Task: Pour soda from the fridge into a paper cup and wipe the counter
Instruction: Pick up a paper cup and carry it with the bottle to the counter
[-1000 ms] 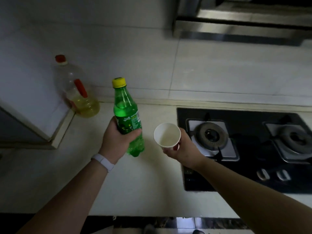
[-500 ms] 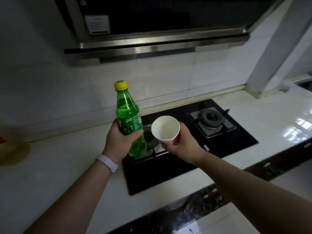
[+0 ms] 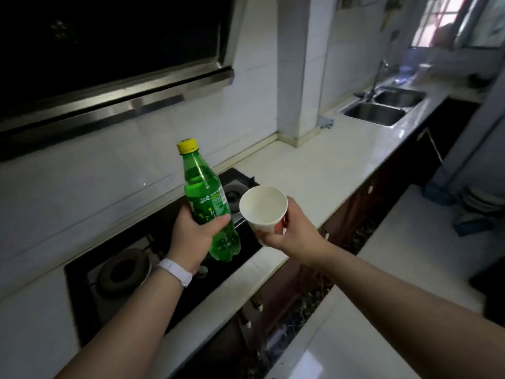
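**Capped bottle on the left, empty cup on the right, both held above the desk**

Your left hand (image 3: 194, 233) has its grip wrapped round the lower body of the green plastic soda bottle with the yellow screw cap (image 3: 207, 198). The bottle's long axis runs close to upright, its top leaning slightly to the left, cap up and base down above the black gas hob (image 3: 114, 285). Your right hand (image 3: 293, 231) grasps the white paper cup (image 3: 263, 207) near its base; the cup tilts, its open, empty mouth facing up and back towards you. The cup lies just right of the bottle, rim level with the label, almost touching. The cap looks closed, so I judge the pour needs the cup set on the white desk (image 3: 322, 170) to the right first, freeing your right hand to unscrew.
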`<state>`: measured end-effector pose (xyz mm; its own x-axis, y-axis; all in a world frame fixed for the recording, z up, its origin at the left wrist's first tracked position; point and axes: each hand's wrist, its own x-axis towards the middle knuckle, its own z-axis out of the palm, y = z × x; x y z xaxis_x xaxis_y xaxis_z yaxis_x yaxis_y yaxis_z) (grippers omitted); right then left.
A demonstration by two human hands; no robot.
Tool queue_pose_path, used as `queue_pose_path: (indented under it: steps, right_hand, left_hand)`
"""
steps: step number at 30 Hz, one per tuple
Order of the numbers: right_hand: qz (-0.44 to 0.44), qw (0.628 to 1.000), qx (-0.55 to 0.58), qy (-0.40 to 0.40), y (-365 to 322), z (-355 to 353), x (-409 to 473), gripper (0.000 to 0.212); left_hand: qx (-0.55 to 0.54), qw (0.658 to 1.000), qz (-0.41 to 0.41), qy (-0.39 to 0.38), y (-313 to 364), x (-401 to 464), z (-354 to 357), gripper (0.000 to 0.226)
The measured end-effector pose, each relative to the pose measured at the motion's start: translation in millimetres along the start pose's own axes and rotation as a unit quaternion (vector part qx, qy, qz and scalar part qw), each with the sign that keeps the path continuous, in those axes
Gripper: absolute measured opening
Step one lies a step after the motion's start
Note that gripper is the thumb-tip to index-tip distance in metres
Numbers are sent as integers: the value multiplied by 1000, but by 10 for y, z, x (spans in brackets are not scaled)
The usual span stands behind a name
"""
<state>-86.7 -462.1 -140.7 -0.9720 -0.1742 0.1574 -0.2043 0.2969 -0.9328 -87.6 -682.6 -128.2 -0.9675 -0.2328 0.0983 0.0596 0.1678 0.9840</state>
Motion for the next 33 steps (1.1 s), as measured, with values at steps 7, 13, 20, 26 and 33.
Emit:
queue_pose_path:
  steps: [7, 13, 20, 26, 33]
  right_hand:
    - [36, 994, 23, 102, 366, -891, -170, 71]
    - [61, 980, 0, 188, 634, -1508, -212, 78]
    - [94, 966, -37, 239, 945, -2185, 4, 79]
    - [105, 960, -60, 253, 1118, -2735, 544, 76]
    - [122, 939, -72, 313, 1272, -3423, 1039, 77]
  left_hand:
    - [-12, 995, -5, -99, 123, 53, 1014, 46]
    - [-20, 986, -13, -163, 139, 274, 1775, 49]
    - [-27, 972, -11, -235, 73, 722, 2689, 44]
    - [-46, 961, -8, -273, 99, 1370, 3426, 42]
    - [-62, 943, 1, -328, 229, 1936, 4357, 42]
